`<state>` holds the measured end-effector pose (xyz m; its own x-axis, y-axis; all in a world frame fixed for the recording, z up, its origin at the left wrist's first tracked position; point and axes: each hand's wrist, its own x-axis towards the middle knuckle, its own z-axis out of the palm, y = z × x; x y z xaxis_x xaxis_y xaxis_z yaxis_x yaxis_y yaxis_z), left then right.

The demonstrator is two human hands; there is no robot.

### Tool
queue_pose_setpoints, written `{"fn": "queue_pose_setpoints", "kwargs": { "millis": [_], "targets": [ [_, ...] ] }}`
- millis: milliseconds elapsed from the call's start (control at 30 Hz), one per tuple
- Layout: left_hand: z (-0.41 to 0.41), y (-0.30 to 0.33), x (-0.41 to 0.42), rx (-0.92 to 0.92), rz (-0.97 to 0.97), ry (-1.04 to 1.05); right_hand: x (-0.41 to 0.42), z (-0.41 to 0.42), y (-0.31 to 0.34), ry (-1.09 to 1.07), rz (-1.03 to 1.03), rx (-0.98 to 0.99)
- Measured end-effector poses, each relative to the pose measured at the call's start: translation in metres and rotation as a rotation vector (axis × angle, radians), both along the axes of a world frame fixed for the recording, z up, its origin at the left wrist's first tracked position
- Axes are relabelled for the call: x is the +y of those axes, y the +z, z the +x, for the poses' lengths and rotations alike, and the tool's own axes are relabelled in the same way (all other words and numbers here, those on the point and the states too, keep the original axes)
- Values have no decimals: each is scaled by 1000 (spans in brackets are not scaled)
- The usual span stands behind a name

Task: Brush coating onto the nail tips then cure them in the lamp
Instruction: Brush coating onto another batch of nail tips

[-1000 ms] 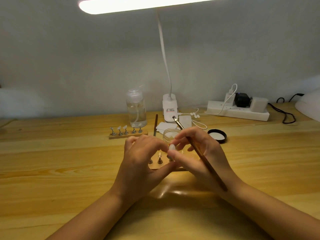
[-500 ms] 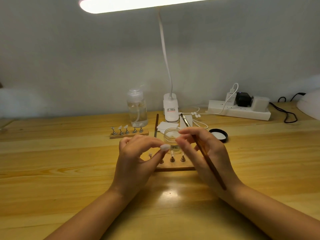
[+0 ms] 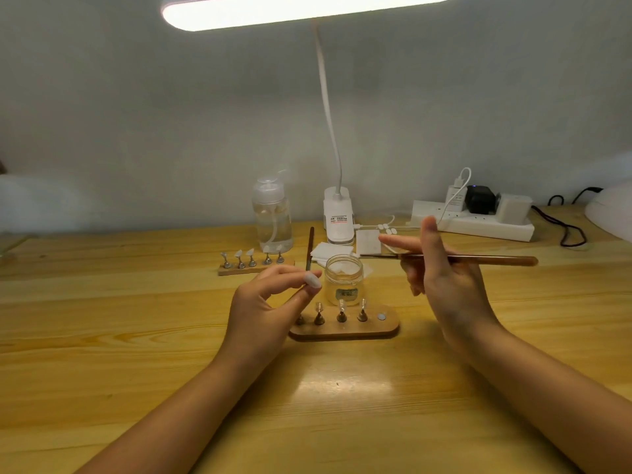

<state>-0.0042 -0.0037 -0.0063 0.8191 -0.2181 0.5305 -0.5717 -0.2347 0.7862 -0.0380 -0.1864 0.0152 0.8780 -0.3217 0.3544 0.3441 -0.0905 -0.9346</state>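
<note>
Both hands have pulled apart since half a second ago: they were nearly touching over the wooden stand, and now the right hand has swung out toward 3 o'clock with the brush, which went from steeply slanted to lying about level, bristle end pointing left over the jar.

Right hand fingers are curled around the brush shaft, index finger sticking out straight toward the desk lamp base. Left hand sits at about 9 o'clock from the jar, fingers narrow, pinching a pale nail tip between thumb and fingertip, just left of the jar.

Near stand is right in front of the jar at 6 o'clock, with four little pegs in view and one bare round spot at its right end. Three of the pegs carry clear tips; the leftmost is partly hidden by the left hand, so can't tell about that one. A second stand with five pegs is back at 10 o'clock, next to a clear pump bottle. A spare brush lies on the worktop between that bottle and some white pads.

Power strip with plugs is along the wall at 2 o'clock. A white curved thing pokes in at the far right edge, too cropped to say what it is.
</note>
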Motion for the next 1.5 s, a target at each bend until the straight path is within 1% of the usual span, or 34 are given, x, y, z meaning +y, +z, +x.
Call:
{"fn": "queue_pose_setpoints", "kwargs": {
  "millis": [133, 267, 333, 433, 500, 667, 800, 933, 1100, 1267, 1400, 1500],
  "targets": [
    [-1, -2, 1, 21, -54, -1, -9, 9, 8, 27, -103, -44],
    [0, -2, 0, 29, -49, -5, -10, 22, 17, 34, -221, -61],
    [0, -2, 0, 14, -44, -15, -8, 34, 22, 16, -350, -57],
    [0, -2, 1, 8, -50, -19, -3, 51, 25, -44, -599, -39],
    [0, -2, 1, 5, -55, -22, 2, 59, 24, -72, -710, -20],
    [2, -3, 1, -6, -56, -14, 12, 72, 18, -112, -850, -7],
    [2, -4, 2, -18, -51, -8, 15, 77, 14, -81, -913, 47],
    [3, -4, 1, -29, -30, 0, 15, 77, 14, -65, -867, 66],
    [4, -3, 0, -25, -31, 9, 4, 75, 25, -80, -636, 62],
    [3, -4, 2, -6, -25, 11, -6, 73, 28, -124, -439, 115],
    [2, -3, 2, 6, -28, 8, -13, 71, 26, -150, -308, 171],
    [2, -3, 1, 12, -37, 6, -15, 69, 22, -162, -259, 205]
  ]
}}
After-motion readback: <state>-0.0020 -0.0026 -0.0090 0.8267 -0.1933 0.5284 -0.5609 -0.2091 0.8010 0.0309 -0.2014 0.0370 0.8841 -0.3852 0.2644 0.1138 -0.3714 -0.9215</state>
